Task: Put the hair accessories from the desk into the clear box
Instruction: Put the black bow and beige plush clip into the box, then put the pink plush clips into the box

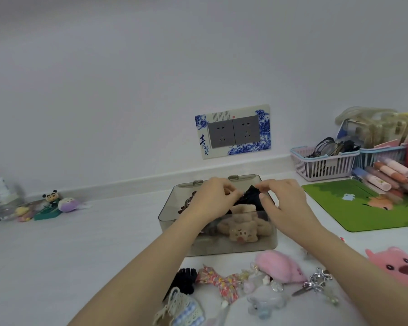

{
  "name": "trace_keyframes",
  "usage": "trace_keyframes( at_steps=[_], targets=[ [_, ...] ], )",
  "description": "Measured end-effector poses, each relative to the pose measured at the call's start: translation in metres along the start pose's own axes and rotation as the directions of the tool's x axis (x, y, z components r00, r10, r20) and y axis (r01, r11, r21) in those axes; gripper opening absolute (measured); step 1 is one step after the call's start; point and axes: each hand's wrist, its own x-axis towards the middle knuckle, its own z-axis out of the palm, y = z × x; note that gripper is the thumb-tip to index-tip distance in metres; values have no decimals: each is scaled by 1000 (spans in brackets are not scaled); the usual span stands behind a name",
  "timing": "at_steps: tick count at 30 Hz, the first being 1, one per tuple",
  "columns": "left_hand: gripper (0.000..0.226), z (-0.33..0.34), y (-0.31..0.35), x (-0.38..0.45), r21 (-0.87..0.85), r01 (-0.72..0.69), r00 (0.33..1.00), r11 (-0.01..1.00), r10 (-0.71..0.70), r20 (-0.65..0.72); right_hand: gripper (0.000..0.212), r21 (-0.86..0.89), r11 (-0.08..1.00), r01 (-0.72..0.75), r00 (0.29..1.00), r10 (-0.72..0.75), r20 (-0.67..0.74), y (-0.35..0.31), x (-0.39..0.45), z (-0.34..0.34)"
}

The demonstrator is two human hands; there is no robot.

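Black scrunchie [251,198] pinched by both hands over clear box [219,241]

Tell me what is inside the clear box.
The clear box holds a beige plush accessory, a brown item and black fabric gripped by both hands. The hands hide anything beneath.

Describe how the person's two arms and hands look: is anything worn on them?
Both forearms are bare up to the frame edge, with no sleeves visible. The left hand and right hand wear no gloves; no rings, watch or bracelet can be seen. The nails look short and unpainted.
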Motion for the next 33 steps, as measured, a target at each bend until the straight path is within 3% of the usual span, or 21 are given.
trace_keyframes(
  at_steps=[3, 6, 11, 14, 16, 19, 23, 27, 29, 33],
  targets=[
    [20, -10, 9, -22, -14, -83, 989, 996, 80, -122, 24, -1, 997, 80, 997, -80, 20, -9, -3, -8],
    [18, -19, 17, -46, -61, -122, 984, 991, 113, -141, 20, 32, 989, 146, 986, -148, 80, -21, -6, -21],
    [18, -12, 16, -76, -77, -90, 995, 993, 93, 37, 17, 112, 980, 167, 950, -190, 248, -37, -22, -43],
    [26, -6, 17, -86, 16, -139, 990, 990, 139, 27, 15, 53, 983, 174, 928, -182, 325, -35, -39, -50],
    [18, -5, 21, -91, -44, -134, 982, 990, 138, 127, 14, 5, 984, 177, 923, -168, 347, -28, -49, -54],
    [23, 1, 32, -99, -78, -95, 948, 992, 114, 296, 13, -78, 985, 154, 929, -118, 351, -15, -64, -61],
    [41, 18, 38, -100, -15, -94, 913, 995, 92, 397, 15, -228, 964, 138, 947, -61, 316, -3, -77, -78],
    [61, 32, 39, -100, 60, -14, 907, 998, -12, 421, 31, -527, 846, 78, 964, 71, 257, 13, -91, -97],
    [55, 37, 42, -98, 64, -11, 912, 998, -17, 409, 46, -598, 801, 15, 934, 202, 294, 23, -98, -111],
    [54, 44, 47, -95, 28, -11, 944, 1000, 1, 330, 61, -473, 874, -113, 824, 349, 446, 39, -107, -122]
  ],
)
